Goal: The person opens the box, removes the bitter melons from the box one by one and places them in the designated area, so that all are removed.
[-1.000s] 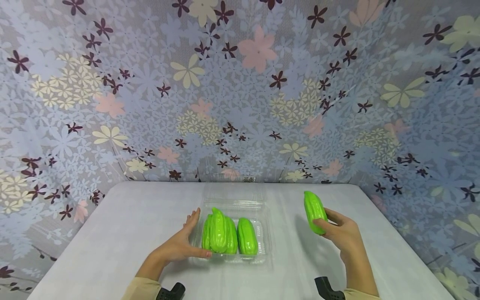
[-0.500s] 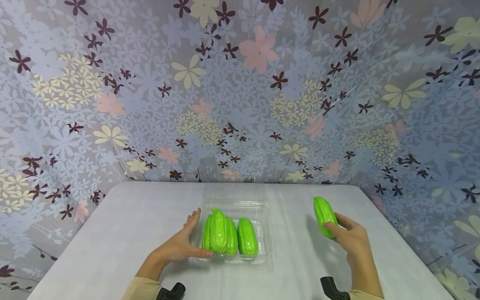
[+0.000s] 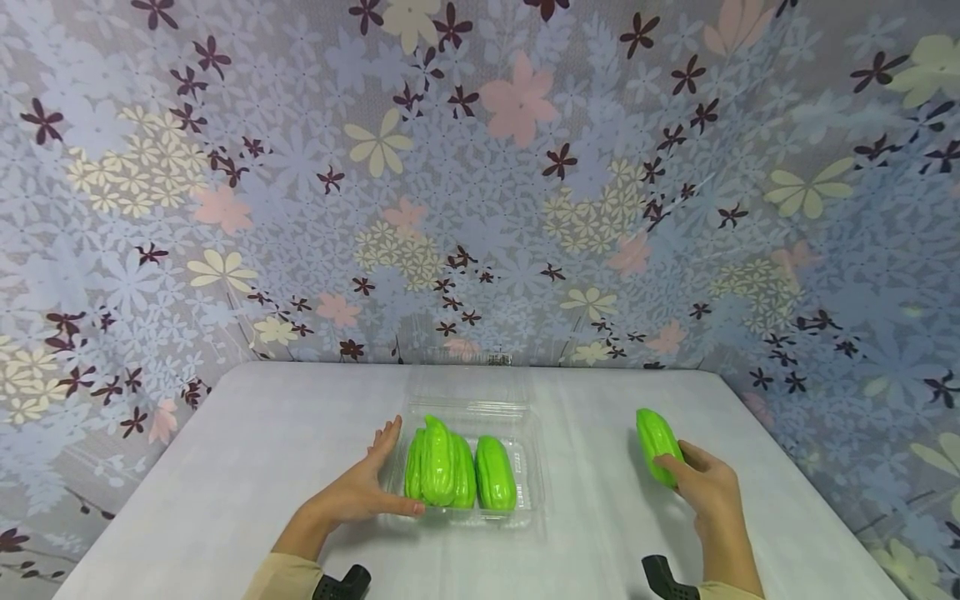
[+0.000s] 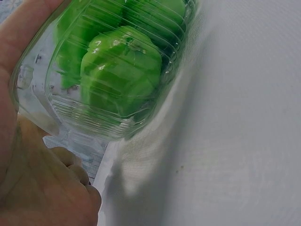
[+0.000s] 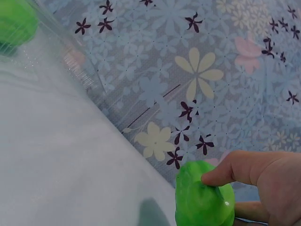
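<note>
- With left hand [image 3: 363, 492] spread, thumb straight, touches clear container [image 3: 531, 493] just to its right.
- With right hand [image 3: 708, 483], grips ridged green vegetable [image 3: 657, 447], raised above table [image 3: 585, 533].
- Between hands, nearer left: other green vegetables [image 3: 495, 473] inside container.

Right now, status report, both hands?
Left hand against clear, open plastic box. Right hand holding glossy green ridged oblong piece, right of box. No obstacle visible between.

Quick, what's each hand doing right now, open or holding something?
Left hand: open, resting against the clear plastic container.
Right hand: closed, holding a bright green, ridged, vegetable-like piece.
</note>
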Demonstrator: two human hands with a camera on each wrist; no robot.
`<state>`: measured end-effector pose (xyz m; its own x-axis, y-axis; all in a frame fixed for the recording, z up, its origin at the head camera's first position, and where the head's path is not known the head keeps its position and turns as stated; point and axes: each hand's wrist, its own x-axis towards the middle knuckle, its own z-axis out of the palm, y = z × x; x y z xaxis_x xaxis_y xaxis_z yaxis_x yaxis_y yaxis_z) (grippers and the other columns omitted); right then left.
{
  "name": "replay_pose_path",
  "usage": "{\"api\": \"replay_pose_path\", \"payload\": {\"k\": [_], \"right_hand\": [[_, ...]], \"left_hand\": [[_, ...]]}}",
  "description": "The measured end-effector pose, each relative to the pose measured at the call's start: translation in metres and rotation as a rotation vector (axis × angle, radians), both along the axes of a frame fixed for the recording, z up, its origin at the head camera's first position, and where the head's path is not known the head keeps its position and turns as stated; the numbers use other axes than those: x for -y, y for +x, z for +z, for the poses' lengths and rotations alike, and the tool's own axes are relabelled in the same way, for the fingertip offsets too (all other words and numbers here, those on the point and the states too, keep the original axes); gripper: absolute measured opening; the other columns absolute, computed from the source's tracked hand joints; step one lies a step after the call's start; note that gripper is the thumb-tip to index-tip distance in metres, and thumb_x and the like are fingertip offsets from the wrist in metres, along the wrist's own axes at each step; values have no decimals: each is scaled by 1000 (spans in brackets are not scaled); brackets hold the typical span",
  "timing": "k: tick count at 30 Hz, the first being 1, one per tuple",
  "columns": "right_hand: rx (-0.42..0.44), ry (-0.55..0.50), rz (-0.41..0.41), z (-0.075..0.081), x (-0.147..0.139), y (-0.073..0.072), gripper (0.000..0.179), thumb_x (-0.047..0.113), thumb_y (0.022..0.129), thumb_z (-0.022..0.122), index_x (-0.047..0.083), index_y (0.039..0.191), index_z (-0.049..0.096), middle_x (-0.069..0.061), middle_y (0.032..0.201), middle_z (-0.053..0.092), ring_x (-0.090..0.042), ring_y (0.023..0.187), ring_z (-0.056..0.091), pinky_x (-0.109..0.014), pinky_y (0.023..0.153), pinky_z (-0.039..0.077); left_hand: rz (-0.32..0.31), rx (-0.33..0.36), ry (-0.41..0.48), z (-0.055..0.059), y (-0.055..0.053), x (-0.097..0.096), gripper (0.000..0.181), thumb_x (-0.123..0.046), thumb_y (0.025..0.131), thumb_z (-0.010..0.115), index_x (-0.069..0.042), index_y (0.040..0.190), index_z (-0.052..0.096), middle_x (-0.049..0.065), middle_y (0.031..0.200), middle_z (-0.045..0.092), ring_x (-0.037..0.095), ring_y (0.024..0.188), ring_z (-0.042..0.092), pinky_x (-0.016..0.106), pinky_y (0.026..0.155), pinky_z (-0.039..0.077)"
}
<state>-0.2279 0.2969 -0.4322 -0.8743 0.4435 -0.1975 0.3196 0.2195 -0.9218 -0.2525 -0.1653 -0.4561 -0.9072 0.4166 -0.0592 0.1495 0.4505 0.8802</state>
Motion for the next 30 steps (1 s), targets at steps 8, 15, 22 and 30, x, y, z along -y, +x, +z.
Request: {"api": "replay_pose_path", "payload": {"k": [8,15,22,30], "right_hand": [[24,32,-76,-12,-1,-5,78,20,92,69,-6,154,30,-31,157,28,-48,142,29,-55,113,32],[44,76,-74,-18,-2,-7,77,23,94,67,-8,153,30,-33,155,29,-50,143,25,-57,115,26],[49,176,-16,-23,-1,-5,75,26,96,62,-14,150,29,-37,151,31,-53,141,25,-60,115,24],[43,196,-13,-25,1,-8,74,24,97,59,-14,150,26,-39,151,30,-55,139,26,-61,114,25]], "left_hand": [[5,5,-8,-3,-1,-1,134,-35,70,94,-17,163,-1,17,166,-12,40,149,-16,70,112,-4],[8,8,-7,-5,-2,-2,135,-37,70,94,-17,163,-1,17,166,-11,40,149,-16,70,111,-4],[4,18,-3,-6,-3,-2,135,-36,70,93,-18,163,-2,15,166,-12,38,149,-17,70,112,-5],[1,17,1,-6,-3,-1,135,-35,70,94,-16,163,-3,16,166,-13,38,149,-17,70,112,-5]]}}
